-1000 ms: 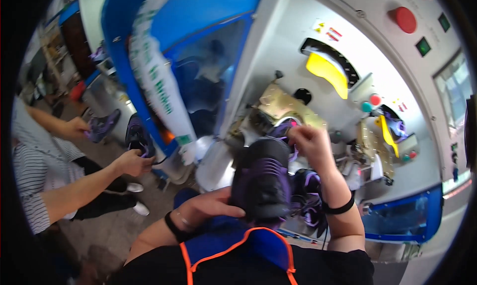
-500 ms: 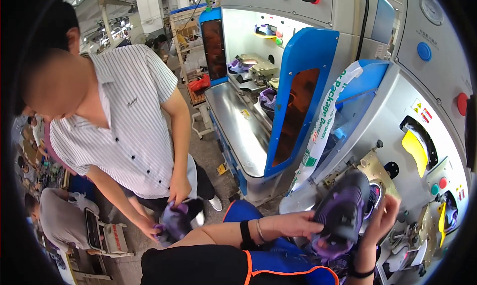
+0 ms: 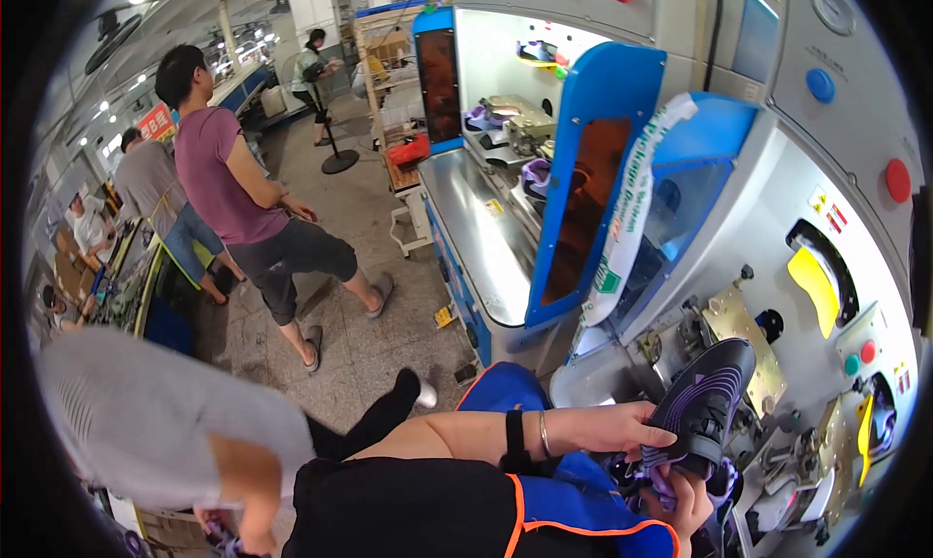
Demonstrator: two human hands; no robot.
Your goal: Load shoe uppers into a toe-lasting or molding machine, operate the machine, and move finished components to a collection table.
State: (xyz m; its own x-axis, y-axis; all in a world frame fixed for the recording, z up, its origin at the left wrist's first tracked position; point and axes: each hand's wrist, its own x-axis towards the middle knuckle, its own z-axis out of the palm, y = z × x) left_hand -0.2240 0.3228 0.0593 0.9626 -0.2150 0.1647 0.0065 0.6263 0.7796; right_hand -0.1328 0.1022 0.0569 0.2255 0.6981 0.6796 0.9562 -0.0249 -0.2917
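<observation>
A black and purple sports shoe [image 3: 708,393] is tilted in front of me, toe up and to the right. My left hand [image 3: 632,430], with a black band and a bracelet at the wrist, pinches the shoe's left edge between thumb and fingers. At its lower end, by the purple collar, my right hand [image 3: 683,505] is closed around the shoe; some of its fingers are hidden. More purple shoe parts [image 3: 632,470] show beneath my hands, too covered to make out.
An open machine bay [image 3: 739,334] with metal clamps and yellow pads stands on my right. Beyond it is a blue-doored machine [image 3: 607,179] with a steel ledge. A co-worker in a grey shirt [image 3: 175,422] bends at lower left near a purple shoe [image 3: 222,539]. Another person [image 3: 233,169] stands behind.
The shoe has turned and shifted right, toe up. My right hand has come from beside the shoe down to its lower end. The co-worker has bent away to the lower left, lowering their shoe.
</observation>
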